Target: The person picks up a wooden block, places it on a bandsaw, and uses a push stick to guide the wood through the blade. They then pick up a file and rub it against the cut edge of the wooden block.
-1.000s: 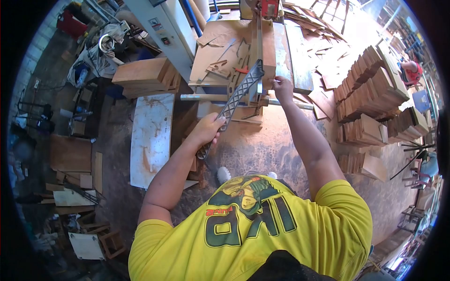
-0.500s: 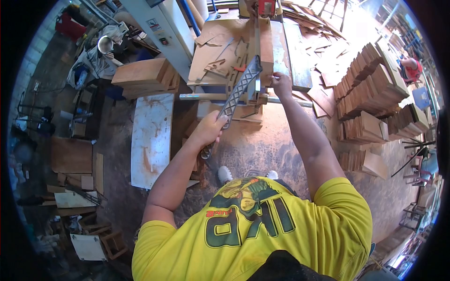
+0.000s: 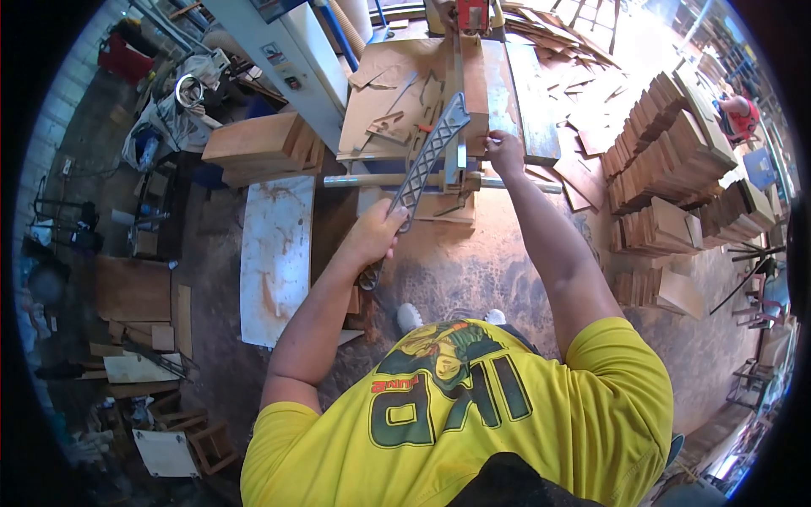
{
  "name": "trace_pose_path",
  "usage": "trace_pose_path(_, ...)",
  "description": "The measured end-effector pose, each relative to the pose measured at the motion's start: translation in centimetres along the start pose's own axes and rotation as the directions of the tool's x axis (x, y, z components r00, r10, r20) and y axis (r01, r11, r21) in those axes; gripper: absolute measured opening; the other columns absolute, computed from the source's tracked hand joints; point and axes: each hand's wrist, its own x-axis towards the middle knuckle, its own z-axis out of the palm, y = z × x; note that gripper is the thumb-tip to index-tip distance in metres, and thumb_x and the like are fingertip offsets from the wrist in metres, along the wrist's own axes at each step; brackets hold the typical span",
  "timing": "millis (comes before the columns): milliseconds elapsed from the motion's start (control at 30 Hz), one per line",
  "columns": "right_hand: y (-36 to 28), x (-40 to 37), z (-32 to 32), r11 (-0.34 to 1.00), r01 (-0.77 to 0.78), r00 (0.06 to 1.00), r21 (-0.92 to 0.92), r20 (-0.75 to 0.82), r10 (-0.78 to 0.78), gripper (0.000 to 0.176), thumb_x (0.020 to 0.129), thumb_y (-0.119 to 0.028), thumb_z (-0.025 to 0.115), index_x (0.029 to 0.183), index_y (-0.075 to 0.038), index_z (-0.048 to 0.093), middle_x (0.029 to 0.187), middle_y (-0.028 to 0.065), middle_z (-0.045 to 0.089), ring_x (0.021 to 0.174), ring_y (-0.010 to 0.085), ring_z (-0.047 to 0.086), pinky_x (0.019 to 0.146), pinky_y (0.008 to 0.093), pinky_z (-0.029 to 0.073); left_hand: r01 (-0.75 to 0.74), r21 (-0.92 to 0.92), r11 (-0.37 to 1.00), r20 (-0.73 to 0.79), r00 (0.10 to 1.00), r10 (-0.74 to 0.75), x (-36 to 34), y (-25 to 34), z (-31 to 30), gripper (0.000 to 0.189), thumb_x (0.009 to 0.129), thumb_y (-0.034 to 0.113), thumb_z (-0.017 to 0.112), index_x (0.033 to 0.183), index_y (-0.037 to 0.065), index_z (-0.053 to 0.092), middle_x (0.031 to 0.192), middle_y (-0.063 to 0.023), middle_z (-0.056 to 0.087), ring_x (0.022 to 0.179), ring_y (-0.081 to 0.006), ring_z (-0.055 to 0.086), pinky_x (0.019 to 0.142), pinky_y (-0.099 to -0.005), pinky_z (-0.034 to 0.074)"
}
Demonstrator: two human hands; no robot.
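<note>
My left hand is wrapped around a long, dark metal lattice bar, gripping it towards its near end. The bar slants away from me, and its far end overlaps the side of the wooden block by the fence. My right hand is at the near end of this wooden block, its fingers pinched together. Something small and pale shows at the fingertips, but I cannot tell what it is. The block lies lengthwise on the machine table, running towards a red machine part.
Wood offcuts lie on the panel left of the fence. A grey machine cabinet and stacked wooden blocks stand at the left. Stacks of cut boards line the right side. A person in red is at far right.
My left hand and the lattice bar have shifted slightly, the bar's far end a little further away. My right hand keeps its place at the block's end. The view has moved a little.
</note>
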Motion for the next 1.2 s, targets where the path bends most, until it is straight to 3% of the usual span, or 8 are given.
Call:
trace_pose_path(300, -0.1, 0.4, 0.1, 0.998, 0.015, 1.0, -0.062, -0.008, -0.016, 0.022, 0.087, -0.019, 0.067, 0.103, -0.006, 0.073, 0.084, 0.0149, 0.073, 0.078, 0.024, 0.071, 0.072, 0.0351, 0.053, -0.015, -0.103, 0.995, 0.017, 1.0, 0.016, 0.8, -0.8, 0.8, 0.028, 0.099, 0.03, 0.049, 0.093, 0.003, 0.053, 0.071, -0.0021, 0.05, 0.051, -0.0095, 0.048, 0.044, -0.0261, 0.045)
trace_pose_path(367, -0.3, 0.4, 0.1, 0.998, -0.055, 0.998, -0.018, 0.009, 0.056, 0.024, 0.086, -0.022, 0.068, 0.103, -0.007, 0.073, 0.092, 0.0193, 0.071, 0.084, 0.0318, 0.069, 0.079, 0.0399, 0.052, -0.022, -0.098, 0.995, 0.01, 1.0, 0.024, 1.1, -1.2, 0.8, 0.028, 0.099, 0.03, 0.049, 0.093, 0.003, 0.053, 0.071, -0.0023, 0.05, 0.051, -0.0095, 0.048, 0.044, -0.0262, 0.046)
trace_pose_path(667, -0.4, 0.7, 0.0, 0.998, -0.056, 0.998, -0.002, 0.014, 0.056, 0.023, 0.086, -0.022, 0.067, 0.102, -0.007, 0.073, 0.09, 0.0185, 0.071, 0.083, 0.0314, 0.069, 0.078, 0.0401, 0.052, 0.012, -0.1, 0.995, 0.002, 1.0, -0.012, 1.7, -0.9, 0.2, 0.03, 0.099, 0.032, 0.05, 0.094, 0.003, 0.053, 0.073, -0.0016, 0.05, 0.053, -0.0092, 0.049, 0.044, -0.0262, 0.046)
trace_pose_path(733, -0.1, 0.9, 0.2, 0.999, -0.054, 0.998, -0.001, 0.011, 0.054, 0.023, 0.086, -0.022, 0.068, 0.102, -0.007, 0.073, 0.09, 0.0184, 0.071, 0.084, 0.0315, 0.069, 0.078, 0.0403, 0.052, -0.004, -0.089, 0.996, -0.045, 0.999, -0.001, 1.5, -0.2, 0.1, 0.023, 0.1, 0.027, 0.05, 0.092, 0.006, 0.052, 0.068, 0.0021, 0.046, 0.051, -0.0052, 0.044, 0.041, -0.0218, 0.039)
trace_pose_path(1100, 0.5, 1.8, 0.5, 1.0, -0.018, 1.0, -0.013, 0.014, 0.018, 0.023, 0.085, -0.021, 0.067, 0.101, -0.006, 0.073, 0.091, 0.0181, 0.071, 0.085, 0.0328, 0.069, 0.078, 0.0407, 0.052, 0.006, -0.118, 0.993, -0.002, 1.0, -0.007, 2.4, -0.2, -0.5, 0.023, 0.101, 0.028, 0.049, 0.1, 0.006, 0.055, 0.072, 0.0034, 0.045, 0.054, -0.0046, 0.043, 0.043, -0.0206, 0.04)
trace_pose_path(1167, 1.0, 2.1, 1.0, 0.999, 0.026, 1.0, 0.019, -0.013, -0.026, 0.022, 0.087, -0.02, 0.066, 0.101, -0.005, 0.073, 0.075, 0.012, 0.07, 0.066, 0.0216, 0.067, 0.065, 0.0356, 0.05, 0.011, -0.136, 0.991, -0.006, 1.0, -0.012, 2.6, -0.4, -0.6, 0.023, 0.101, 0.028, 0.049, 0.101, 0.006, 0.056, 0.072, 0.0034, 0.045, 0.054, -0.0045, 0.043, 0.043, -0.0204, 0.04)
trace_pose_path(1200, 1.1, 2.2, 1.1, 0.999, 0.026, 1.0, 0.02, -0.012, -0.026, 0.022, 0.087, -0.02, 0.066, 0.101, -0.005, 0.073, 0.075, 0.012, 0.07, 0.066, 0.0216, 0.067, 0.065, 0.0356, 0.05, 0.015, -0.137, 0.991, -0.001, 1.0, -0.016, 2.9, -0.6, -0.7, 0.022, 0.101, 0.028, 0.049, 0.101, 0.007, 0.056, 0.072, 0.0034, 0.045, 0.054, -0.0045, 0.043, 0.043, -0.0204, 0.04)
